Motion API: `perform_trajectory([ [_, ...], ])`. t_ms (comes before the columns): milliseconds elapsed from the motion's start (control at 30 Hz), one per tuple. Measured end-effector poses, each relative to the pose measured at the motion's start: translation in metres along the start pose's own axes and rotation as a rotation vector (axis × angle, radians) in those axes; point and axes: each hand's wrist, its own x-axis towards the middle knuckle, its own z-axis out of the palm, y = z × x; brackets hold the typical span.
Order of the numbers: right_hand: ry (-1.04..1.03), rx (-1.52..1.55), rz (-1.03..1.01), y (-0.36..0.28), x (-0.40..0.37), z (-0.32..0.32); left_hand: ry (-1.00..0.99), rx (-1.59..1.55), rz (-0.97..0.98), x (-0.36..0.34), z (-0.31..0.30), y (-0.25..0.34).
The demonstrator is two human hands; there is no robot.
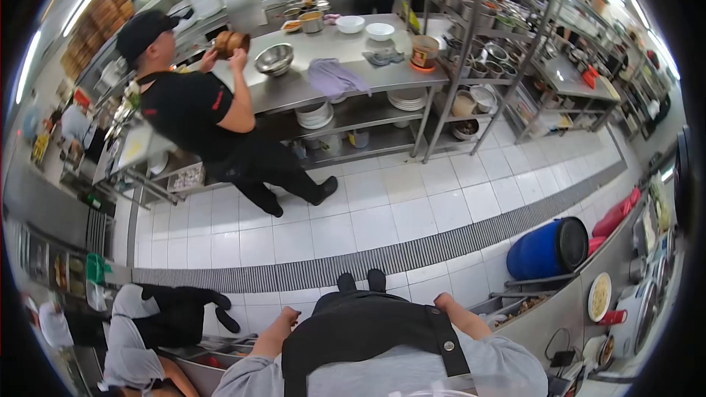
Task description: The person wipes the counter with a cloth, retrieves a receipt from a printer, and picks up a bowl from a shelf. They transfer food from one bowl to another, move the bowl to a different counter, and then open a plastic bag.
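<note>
At the lower middle, my left hand (290, 316) hangs beside the black apron (353, 338), its fingers curled; whether it holds anything is too small to tell. On the other side of the apron, my right hand (444, 301) is also low, near the steel counter's edge, with its fingers hard to make out. Both hands are apart from each other. My dark shoes (376, 280) show between them on the tiled floor (382, 228).
A co-worker (198, 103) in black holds a brown wooden vessel (234, 44) at a steel table (294, 95) with a metal bowl (274, 59) and purple cloth (334, 78). Another person (136, 338) is at lower left. A blue barrel (540, 250) lies right; a floor drain (412, 251) crosses ahead.
</note>
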Motion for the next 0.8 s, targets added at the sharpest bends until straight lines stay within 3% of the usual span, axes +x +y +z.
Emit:
perform_trajectory([
  [33,0.029,0.091,0.022,0.003,0.004,-0.003,-0.003,0.127,0.188,0.008,-0.005,-0.004],
  [100,0.081,0.279,0.063,0.007,0.021,-0.005,0.031,0.144,0.212,-0.004,-0.015,0.011],
  [133,0.107,0.377,0.085,0.005,0.029,-0.006,0.073,0.032,0.056,-0.015,-0.012,0.028],
  [233,0.316,0.558,0.104,-0.009,0.041,-0.019,0.047,-0.061,0.147,-0.002,0.001,0.04],
  [400,0.236,0.607,0.054,-0.047,0.03,-0.065,0.085,-0.124,0.287,0.009,0.024,0.077],
  [433,0.203,0.598,0.044,-0.053,0.026,-0.069,0.102,0.07,0.419,0.018,0.025,0.076],
  [567,0.227,0.559,0.012,-0.06,0.022,-0.06,0.054,-0.033,0.289,0.011,0.023,0.072],
  [700,0.24,0.514,0.031,-0.053,0.015,-0.042,0.195,0.103,0.352,0.033,0.027,0.027],
  [800,0.199,0.493,0.074,-0.037,0.018,-0.019,-0.021,0.168,0.13,0.015,0.011,0.013],
])
